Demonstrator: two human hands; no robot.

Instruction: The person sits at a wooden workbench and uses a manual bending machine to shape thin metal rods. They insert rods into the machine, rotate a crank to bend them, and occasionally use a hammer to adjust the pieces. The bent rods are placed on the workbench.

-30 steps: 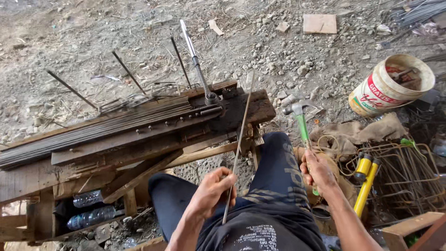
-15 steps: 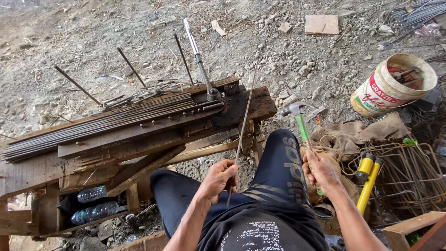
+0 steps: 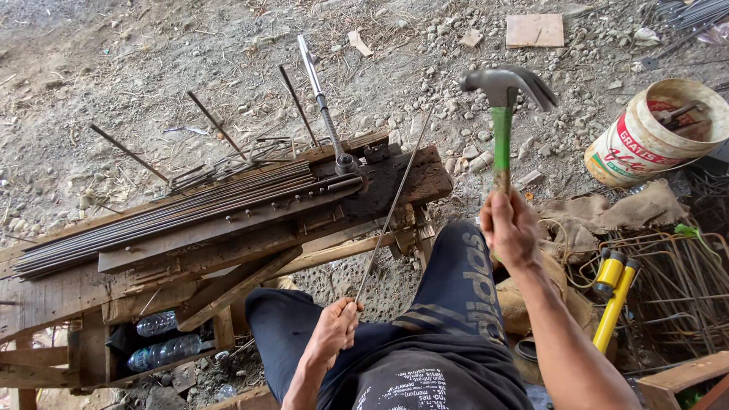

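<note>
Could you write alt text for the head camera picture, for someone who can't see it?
Seen from above, a seated person's right hand raises a green-handled claw hammer, while the left hand holds a thin steel rod that slants across a rough wooden workbench stacked with steel bars. A bucket stands on the gravel to the right.

Right hand (image 3: pixel 510 228) now lifts the claw hammer (image 3: pixel 503 114) up off the ground beside the knee: earlier its head lay low near the rubble, now it is raised in the air, head above the gravel, green handle upright. Left hand (image 3: pixel 332 328) sits a bit lower and closer to the body, gripping the thin steel rod's (image 3: pixel 391 212) near end; the rod leans more to the right across the wooden bench (image 3: pixel 228 243) edge.
</note>
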